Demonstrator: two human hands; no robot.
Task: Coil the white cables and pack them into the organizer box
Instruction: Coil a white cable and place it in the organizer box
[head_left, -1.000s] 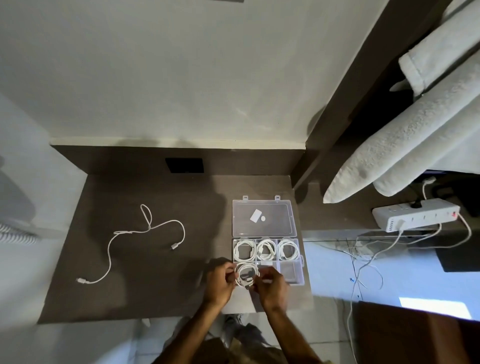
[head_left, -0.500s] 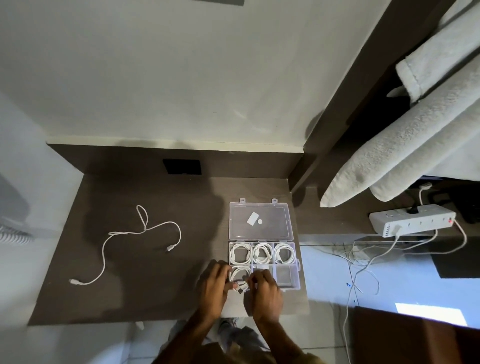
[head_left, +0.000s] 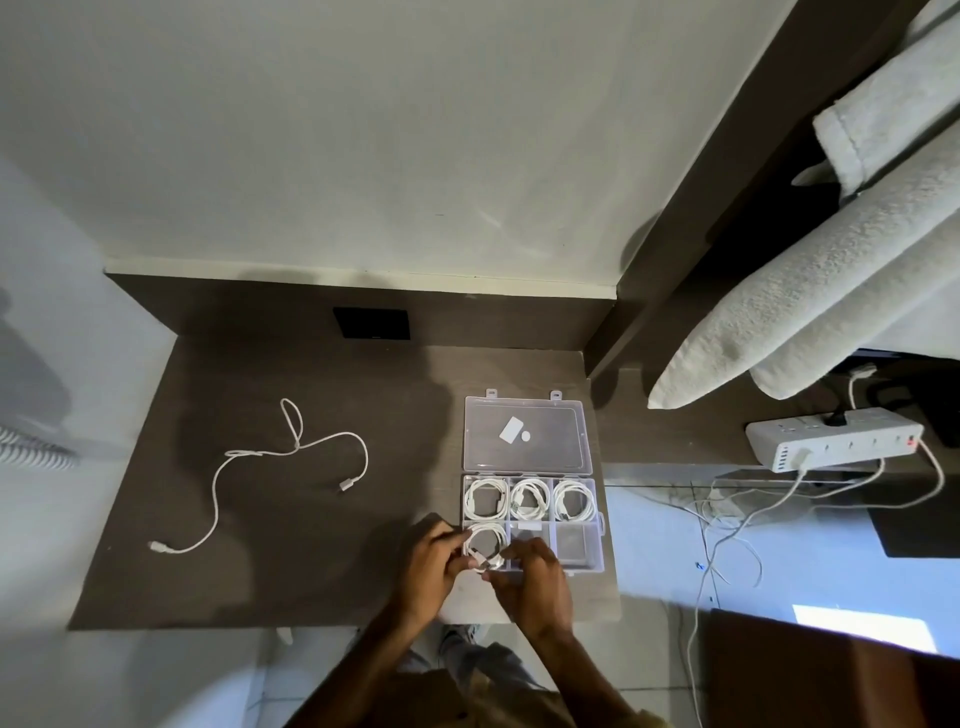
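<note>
A clear organizer box (head_left: 600, 519) lies open on the dark desk, its lid (head_left: 527, 434) folded back. The three far compartments each hold a coiled white cable (head_left: 529, 499). My left hand (head_left: 428, 569) and my right hand (head_left: 535, 579) both pinch a fourth coiled white cable (head_left: 483, 545), which sits in the near-left compartment. My fingers hide its near edge. One loose white cable (head_left: 260, 457) lies uncoiled on the desk to the left.
The dark desk (head_left: 291, 571) ends just behind my hands. A black wall plate (head_left: 371, 323) sits at the back. To the right are white pillows (head_left: 810, 291), a white power strip (head_left: 836, 436) and tangled cords (head_left: 727, 525) over the floor.
Both hands have lowered the coiled cable from above the box's near-left corner down into the near-left compartment. The loose cable has not moved.
</note>
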